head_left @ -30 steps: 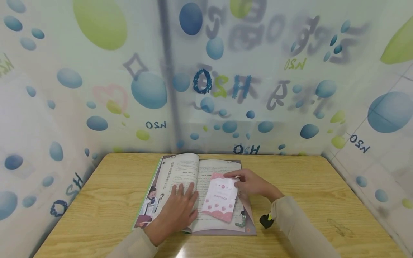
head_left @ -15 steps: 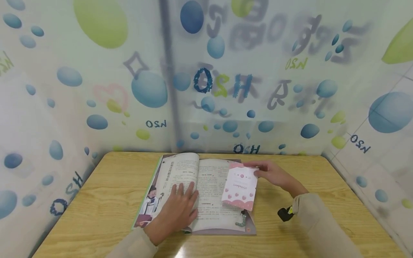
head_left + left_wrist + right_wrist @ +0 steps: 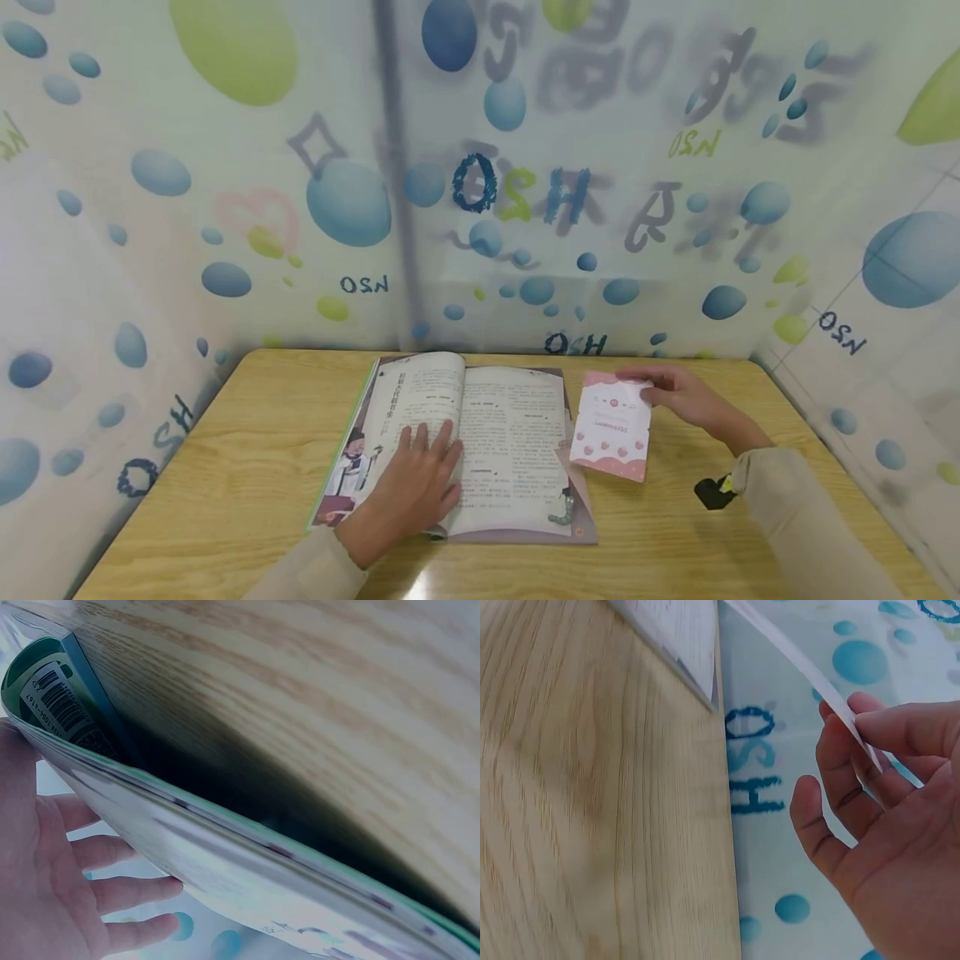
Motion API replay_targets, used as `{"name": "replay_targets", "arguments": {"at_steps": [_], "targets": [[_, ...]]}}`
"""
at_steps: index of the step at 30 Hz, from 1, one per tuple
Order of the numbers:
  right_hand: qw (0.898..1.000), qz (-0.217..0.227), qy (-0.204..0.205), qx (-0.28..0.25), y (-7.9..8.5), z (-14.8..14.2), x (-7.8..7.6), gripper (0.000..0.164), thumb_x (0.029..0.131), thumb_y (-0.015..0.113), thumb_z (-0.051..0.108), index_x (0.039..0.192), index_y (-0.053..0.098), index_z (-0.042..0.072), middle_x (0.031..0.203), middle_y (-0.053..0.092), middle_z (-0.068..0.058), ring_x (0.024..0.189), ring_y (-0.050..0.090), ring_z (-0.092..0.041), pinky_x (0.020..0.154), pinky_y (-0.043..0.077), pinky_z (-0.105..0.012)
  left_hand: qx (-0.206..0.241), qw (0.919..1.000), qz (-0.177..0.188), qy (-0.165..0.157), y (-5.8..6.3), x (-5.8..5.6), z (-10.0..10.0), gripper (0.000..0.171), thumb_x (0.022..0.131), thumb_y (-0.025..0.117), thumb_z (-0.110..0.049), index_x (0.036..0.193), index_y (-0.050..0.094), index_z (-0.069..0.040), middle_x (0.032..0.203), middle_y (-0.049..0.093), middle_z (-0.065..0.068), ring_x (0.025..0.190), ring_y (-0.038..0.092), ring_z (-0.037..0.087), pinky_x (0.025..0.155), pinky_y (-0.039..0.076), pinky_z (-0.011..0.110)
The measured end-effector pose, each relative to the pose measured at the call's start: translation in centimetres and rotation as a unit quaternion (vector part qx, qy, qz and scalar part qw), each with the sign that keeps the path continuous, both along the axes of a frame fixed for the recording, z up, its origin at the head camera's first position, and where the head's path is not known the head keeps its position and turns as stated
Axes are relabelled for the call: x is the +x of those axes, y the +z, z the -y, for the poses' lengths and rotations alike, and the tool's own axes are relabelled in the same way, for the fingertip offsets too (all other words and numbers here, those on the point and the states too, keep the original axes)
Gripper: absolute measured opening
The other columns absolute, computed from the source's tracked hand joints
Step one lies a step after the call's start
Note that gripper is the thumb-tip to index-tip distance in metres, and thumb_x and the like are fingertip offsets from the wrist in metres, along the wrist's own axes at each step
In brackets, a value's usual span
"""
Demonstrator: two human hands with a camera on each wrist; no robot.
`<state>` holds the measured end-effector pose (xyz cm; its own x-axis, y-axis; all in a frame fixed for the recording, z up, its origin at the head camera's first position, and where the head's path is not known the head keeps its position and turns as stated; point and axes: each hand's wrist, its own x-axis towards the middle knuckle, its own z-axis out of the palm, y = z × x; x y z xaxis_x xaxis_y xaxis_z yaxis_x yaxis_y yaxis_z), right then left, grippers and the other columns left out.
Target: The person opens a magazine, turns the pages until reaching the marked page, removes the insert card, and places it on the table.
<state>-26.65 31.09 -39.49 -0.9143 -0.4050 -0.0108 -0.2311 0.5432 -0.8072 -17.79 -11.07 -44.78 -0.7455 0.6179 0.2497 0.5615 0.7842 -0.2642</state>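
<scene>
An open magazine [image 3: 510, 450] lies on the wooden table, its left pages curving up near the spine. My left hand [image 3: 412, 487] rests on the left page with fingers spread straight. In the left wrist view the palm and fingers [image 3: 139, 894] lie along the page side, and a barcode label [image 3: 60, 705] shows on the curled cover. To the right of the magazine, my right hand [image 3: 693, 400] pinches a pink and white strawberry-print card [image 3: 611, 429] by its upper right corner. The right wrist view shows the thin card [image 3: 802, 664] edge-on between thumb and fingers.
The wooden table [image 3: 225, 467] ends at a pale curtain [image 3: 637, 167] printed with blue and green drops, which also closes in both sides. A small black device [image 3: 714, 493] hangs at the right sleeve cuff.
My right hand has carried the strawberry-print card rightward, from over the magazine's right page to beside it over the table. My left hand stays on the left page.
</scene>
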Motion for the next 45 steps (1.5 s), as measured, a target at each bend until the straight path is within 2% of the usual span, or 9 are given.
{"name": "replay_targets", "arguments": {"at_steps": [3, 9, 15, 22, 24, 28, 33, 41, 45], "targets": [[1.000, -0.001, 0.001, -0.001, -0.2, -0.7, 0.0, 0.039, 0.099, 0.050, 0.003, 0.137, 0.056, 0.000, 0.140, 0.055, -0.022, 0.113, 0.057, -0.031, 0.085, 0.052, -0.027, 0.000, 1.0000, 0.003, 0.000, 0.1, 0.0, 0.0, 0.053, 0.091, 0.060, -0.045, 0.129, 0.065, -0.008, 0.139, 0.056, 0.019, 0.115, 0.060, 0.045, 0.095, 0.046, 0.060], [1.000, 0.003, 0.009, 0.000, -0.7, -1.8, 0.0, 0.037, 0.097, 0.048, -0.001, 0.133, 0.057, -0.006, 0.135, 0.056, -0.026, 0.103, 0.058, -0.021, 0.078, 0.052, -0.029, 0.004, 1.0000, 0.002, -0.003, 0.0, 0.0, 0.1, 0.052, 0.091, 0.061, -0.044, 0.128, 0.065, -0.007, 0.138, 0.057, 0.020, 0.114, 0.060, 0.045, 0.095, 0.046, 0.060], [0.999, -0.006, 0.017, 0.046, -1.7, -2.7, -0.3, 0.033, 0.096, 0.048, -0.004, 0.126, 0.063, -0.005, 0.128, 0.062, -0.021, 0.112, 0.057, -0.025, 0.084, 0.049, -0.022, 0.012, 0.9999, 0.003, -0.008, 0.0, 0.0, 0.1, 0.052, 0.091, 0.061, -0.044, 0.127, 0.066, -0.007, 0.138, 0.057, 0.020, 0.113, 0.060, 0.046, 0.094, 0.047, 0.060], [0.996, -0.032, 0.043, 0.067, -3.0, -3.1, -0.8, 0.032, 0.094, 0.048, -0.009, 0.120, 0.066, -0.006, 0.120, 0.067, -0.019, 0.109, 0.059, -0.023, 0.086, 0.048, -0.020, 0.011, 0.9999, -0.002, -0.008, 0.0, 0.1, 0.1, 0.052, 0.091, 0.062, -0.044, 0.127, 0.066, -0.007, 0.137, 0.057, 0.020, 0.113, 0.060, 0.045, 0.093, 0.047, 0.060], [0.995, -0.038, 0.041, 0.083, -3.4, -3.0, -0.8, 0.032, 0.093, 0.049, -0.009, 0.118, 0.067, -0.005, 0.119, 0.067, -0.018, 0.108, 0.059, -0.024, 0.087, 0.048, -0.024, 0.010, 0.9999, 0.000, -0.005, 0.0, 0.1, 0.1, 0.052, 0.091, 0.062, -0.044, 0.127, 0.066, -0.007, 0.137, 0.057, 0.020, 0.113, 0.060, 0.045, 0.093, 0.047, 0.060], [0.991, -0.044, 0.030, 0.125, -4.1, -2.6, -0.8, 0.031, 0.092, 0.052, -0.007, 0.118, 0.069, -0.002, 0.120, 0.067, -0.016, 0.109, 0.058, -0.029, 0.091, 0.048, -0.040, 0.007, 1.0000, 0.002, -0.002, 0.0, 0.1, 0.1, 0.052, 0.091, 0.062, -0.044, 0.127, 0.066, -0.007, 0.138, 0.057, 0.020, 0.113, 0.060, 0.045, 0.093, 0.047, 0.060], [0.986, -0.056, 0.010, 0.154, -4.8, -2.1, -0.4, 0.032, 0.091, 0.054, -0.006, 0.119, 0.069, -0.001, 0.122, 0.067, -0.017, 0.114, 0.058, -0.036, 0.097, 0.045, -0.056, 0.005, 1.0000, 0.006, -0.002, 0.0, 0.1, 0.0, 0.052, 0.091, 0.061, -0.045, 0.127, 0.066, -0.007, 0.138, 0.057, 0.020, 0.114, 0.059, 0.045, 0.094, 0.047, 0.060], [0.983, -0.055, -0.010, 0.176, -5.2, -1.5, 0.2, 0.034, 0.092, 0.059, -0.003, 0.126, 0.065, -0.001, 0.127, 0.064, -0.019, 0.124, 0.052, -0.044, 0.103, 0.039, -0.062, 0.002, 1.0000, 0.005, -0.002, 0.0, 0.1, 0.0, 0.053, 0.091, 0.061, -0.045, 0.128, 0.065, -0.008, 0.139, 0.056, 0.020, 0.114, 0.059, 0.045, 0.094, 0.046, 0.060], [0.979, -0.078, -0.002, 0.191, -5.5, -1.5, 0.2, 0.035, 0.091, 0.062, -0.003, 0.125, 0.065, -0.001, 0.125, 0.065, -0.017, 0.121, 0.055, -0.042, 0.102, 0.041, -0.061, -0.002, 1.0000, -0.001, -0.001, 0.0, 0.0, 0.0, 0.053, 0.091, 0.061, -0.046, 0.128, 0.065, -0.008, 0.138, 0.056, 0.019, 0.114, 0.059, 0.045, 0.094, 0.047, 0.060]]}}
